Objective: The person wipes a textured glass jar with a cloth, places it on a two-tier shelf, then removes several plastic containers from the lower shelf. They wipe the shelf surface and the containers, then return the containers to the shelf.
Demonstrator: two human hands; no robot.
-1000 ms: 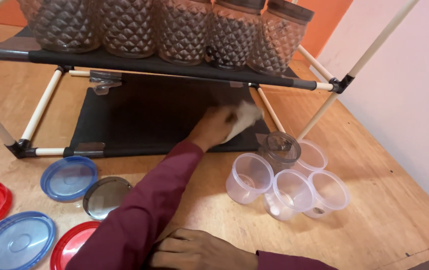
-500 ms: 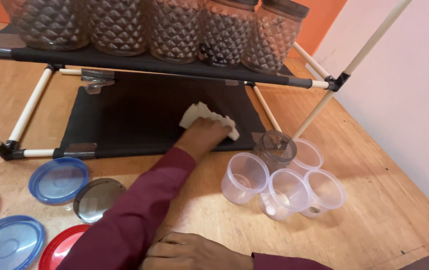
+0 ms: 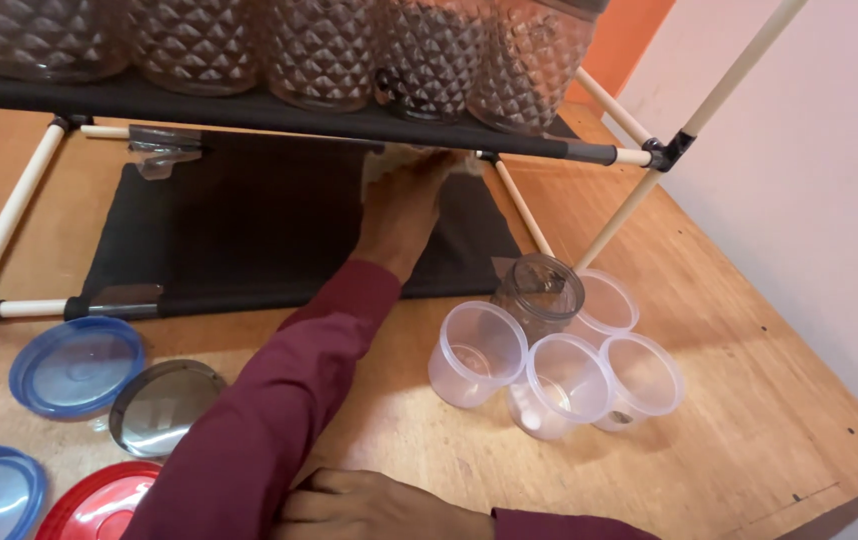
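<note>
Under the upper shelf [image 3: 249,110], far edge of the lower black fabric shelf [image 3: 229,230]: that's where I see the white cloth [image 3: 389,160], mostly hidden by the shelf lip and the hand on it. Left hand [image 3: 404,205] is reached out flat, palm down, fingers pressing the cloth onto the fabric; whether they pinch it I can't tell. Right hand [image 3: 379,505] rests on the wooden table [image 3: 749,400] at the near edge, fingers curled loosely, holding nothing that I can see.

My read on the cloth: light, soft, no stiffness, bunches and slides easily on taut fabric. Best taken by gathering a fold under the fingertips, not by an edge.

Nearby: clear plastic cups [image 3: 559,375] clustered beside a small glass jar [image 3: 539,290], patterned glass jars [image 3: 329,45] on top, blue lid [image 3: 77,365], grey lid [image 3: 164,405], red lid [image 3: 99,500] on the near left.
</note>
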